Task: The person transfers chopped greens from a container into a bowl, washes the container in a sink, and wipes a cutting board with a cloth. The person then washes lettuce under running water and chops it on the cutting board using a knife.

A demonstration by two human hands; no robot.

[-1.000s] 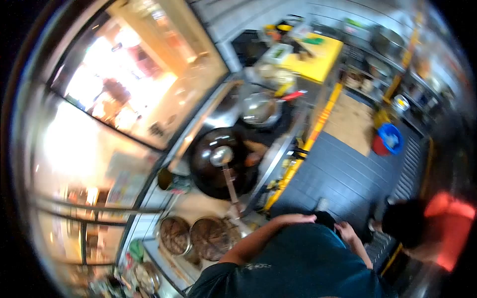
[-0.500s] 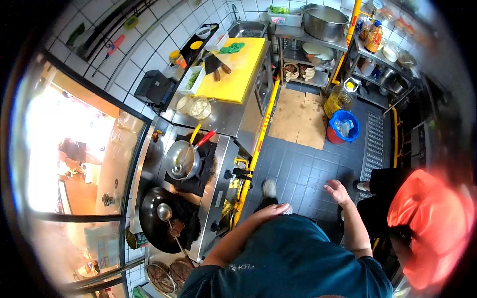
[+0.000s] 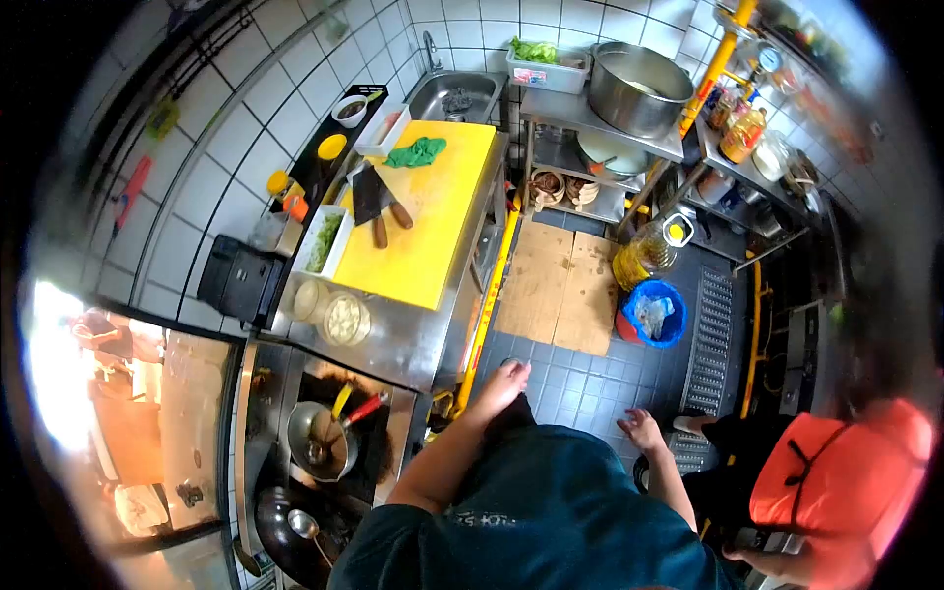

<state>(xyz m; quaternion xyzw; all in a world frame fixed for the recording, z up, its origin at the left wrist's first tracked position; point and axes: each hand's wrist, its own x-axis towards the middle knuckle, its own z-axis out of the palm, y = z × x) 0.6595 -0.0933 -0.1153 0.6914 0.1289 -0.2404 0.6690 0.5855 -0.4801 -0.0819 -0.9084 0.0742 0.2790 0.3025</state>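
Okay, clock face laid over the head view, 12 at top. Dark grey tiled floor (image 3: pixel 580 383) spreads from the middle round to 5 o'clock. Long stainless-steel counter (image 3: pixel 398 349) on the 8-to-11 side. Person in orange-red clothing (image 3: pixel 836 472) at 4. Flat brown cardboard (image 3: pixel 556 290) on floor, just toward 3 from the middle. Big rectangular yellow cutting board (image 3: pixel 428 211) on the counter, at 11. Thin yellow metal pipe (image 3: pixel 491 295) near the middle, along the counter's front edge: long axis 7 to 1 o'clock, upper end pointing to 1. Round red bucket with blue plastic liner (image 3: pixel 673 332) at 3, beside the cardboard; upright, mouth facing up, round so no long axis. Two dark-bladed cleavers with wooden handles (image 3: pixel 369 200) lie on the board, handles toward 5 and 6.

Left hand (image 3: pixel 507 385) at 5, loosely open, nothing seen in it, fingers toward 1; pipe is nearest, contact can't be told. Right hand (image 3: pixel 641 430) at 4, half open, fingers loosely bent toward 10, nothing seen in it, clear of the bucket.
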